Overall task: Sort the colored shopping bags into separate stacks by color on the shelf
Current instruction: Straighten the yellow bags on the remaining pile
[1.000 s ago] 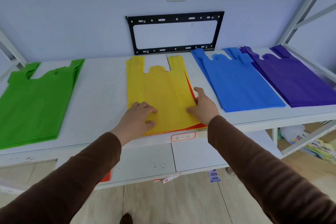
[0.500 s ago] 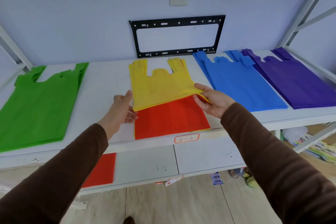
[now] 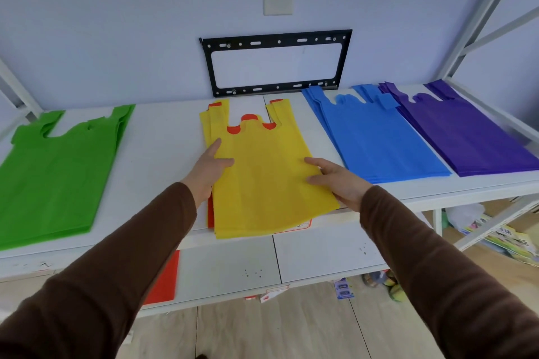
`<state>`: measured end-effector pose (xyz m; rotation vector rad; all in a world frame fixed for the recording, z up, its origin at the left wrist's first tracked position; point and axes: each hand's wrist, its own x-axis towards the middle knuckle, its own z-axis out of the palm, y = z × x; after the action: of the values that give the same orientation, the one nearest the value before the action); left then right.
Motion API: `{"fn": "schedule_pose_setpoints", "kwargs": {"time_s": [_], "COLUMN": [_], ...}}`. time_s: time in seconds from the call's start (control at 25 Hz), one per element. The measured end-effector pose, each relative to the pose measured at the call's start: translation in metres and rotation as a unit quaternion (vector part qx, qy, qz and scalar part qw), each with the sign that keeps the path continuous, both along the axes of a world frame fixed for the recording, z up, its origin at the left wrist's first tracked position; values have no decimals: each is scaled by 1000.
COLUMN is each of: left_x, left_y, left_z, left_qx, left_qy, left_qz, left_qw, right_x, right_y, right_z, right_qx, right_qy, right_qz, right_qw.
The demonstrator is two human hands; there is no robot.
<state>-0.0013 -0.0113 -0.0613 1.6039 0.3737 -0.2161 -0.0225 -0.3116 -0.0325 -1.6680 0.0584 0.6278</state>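
— Where are the yellow bags (image 3: 271, 183) sitting?
— They're lying mid-shelf (image 3: 163, 137), covering a red bag (image 3: 248, 117) and overhanging the front edge.
— And the hands?
— The left hand (image 3: 211, 166) and right hand (image 3: 339, 181) are resting on the stack's sides, each grip lying apart, fingers straight.

Pale blue wall (image 3: 87, 23), black bracket (image 3: 277, 41), wood floor (image 3: 291, 329).

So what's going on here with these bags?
A person is sorting shopping bags by colour on a white shelf. The left hand and right hand rest on the yellow bags in the middle, red bags peeking out underneath. The green stack lies to the left, the blue stack and purple stack to the right.
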Motion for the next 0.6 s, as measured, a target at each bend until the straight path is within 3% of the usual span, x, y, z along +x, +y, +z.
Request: {"fn": "schedule_pose_setpoints", "kwargs": {"time_s": [0.12,0.24,0.44,0.6], "left_x": [1,1,-1,7], "left_y": [-9,-9,-6,8], "left_z": [3,0,0,-8], "left_qx": [162,244,233,106], "left_qy": [-61,-62,-32,-35], "left_qz": [20,12,8,-18], "left_qw": [985,968,972,994], "right_x": [9,12,18,18], "right_y": [14,22,18,9], "right_z": [-8,-15,-20,-19], "right_qx": [-172,-223,-222,-140], "right_qy": [-118,-154,-150,-82], "right_qz": [43,55,71,61], "right_qw": [977,961,961,985]}}
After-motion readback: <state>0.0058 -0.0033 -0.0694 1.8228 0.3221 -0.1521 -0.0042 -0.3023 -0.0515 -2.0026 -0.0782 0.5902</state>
